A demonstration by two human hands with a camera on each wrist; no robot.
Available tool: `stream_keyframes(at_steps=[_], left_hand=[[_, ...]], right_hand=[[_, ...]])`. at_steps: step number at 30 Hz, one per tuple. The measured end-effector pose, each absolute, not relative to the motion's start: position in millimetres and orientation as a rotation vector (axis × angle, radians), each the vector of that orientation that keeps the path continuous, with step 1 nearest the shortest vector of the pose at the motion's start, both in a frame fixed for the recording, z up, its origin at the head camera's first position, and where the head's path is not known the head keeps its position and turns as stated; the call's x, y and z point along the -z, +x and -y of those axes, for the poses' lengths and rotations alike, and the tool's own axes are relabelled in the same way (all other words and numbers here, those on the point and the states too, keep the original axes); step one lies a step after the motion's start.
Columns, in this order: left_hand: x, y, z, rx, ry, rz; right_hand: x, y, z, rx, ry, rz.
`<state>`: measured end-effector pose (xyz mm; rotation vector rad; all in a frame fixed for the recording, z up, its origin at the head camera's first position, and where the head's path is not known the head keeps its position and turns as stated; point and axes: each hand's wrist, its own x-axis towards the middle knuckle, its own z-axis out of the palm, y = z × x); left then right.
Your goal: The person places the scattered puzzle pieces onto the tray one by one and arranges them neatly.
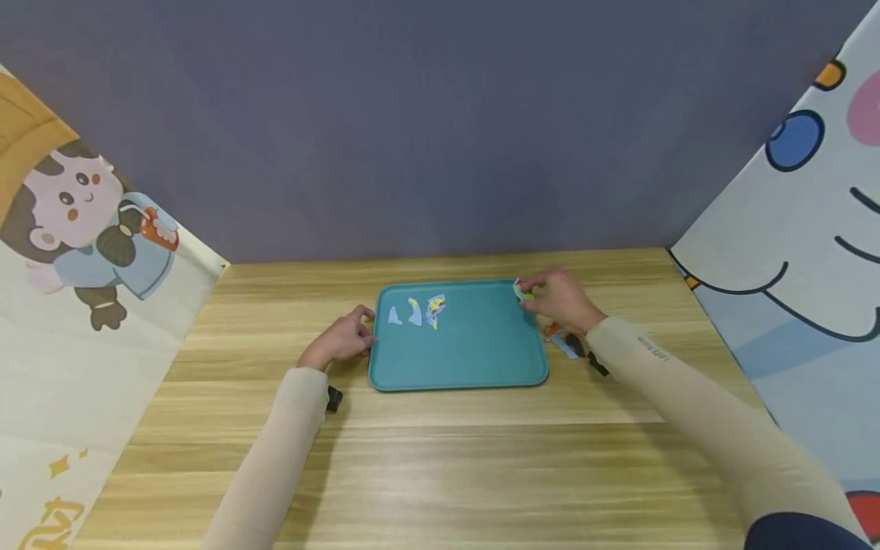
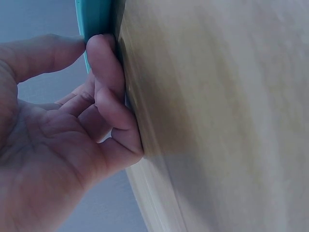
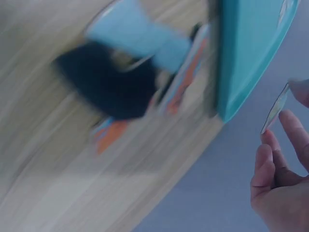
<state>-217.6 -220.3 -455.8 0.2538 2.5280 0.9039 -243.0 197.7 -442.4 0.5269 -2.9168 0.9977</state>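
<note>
A teal rectangular tray (image 1: 481, 344) lies on the wooden table. My left hand (image 1: 340, 336) is at its left side; in the left wrist view the thumb (image 2: 53, 54) and curled index finger (image 2: 104, 60) hold the tray's rim (image 2: 94, 19). Over the tray's far right corner, my right hand (image 1: 562, 298) pinches a thin printed piece (image 3: 276, 108) with an irregular outline between thumb and fingertips. Three flat cut-out pieces lie on the tray toward its upper left: a small pale blue one (image 1: 394, 315), a blue and yellow one (image 1: 415, 313) and a larger yellow-patterned one (image 1: 435, 309).
Right of the tray, below the right forearm, lies a loose group of pieces, among them a light blue one (image 3: 140, 36), a black one (image 3: 108, 79) and an orange-edged one (image 3: 186, 75). A dark wall (image 1: 440, 153) rises behind the table (image 1: 440, 466).
</note>
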Motion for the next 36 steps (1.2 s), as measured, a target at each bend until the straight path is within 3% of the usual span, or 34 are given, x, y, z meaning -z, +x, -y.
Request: stream_keyframes(at_steps=[20, 36], left_hand=[[455.9, -217.5, 221.3, -0.873, 0.269, -2.545], [455.1, -217.0, 220.1, -0.888, 0.24, -2.528]], right_hand=[[445.9, -247.2, -127.9, -0.858, 0.812, 2.835], [458.3, -252.1, -94.9, -0.83, 0.756, 3.039]])
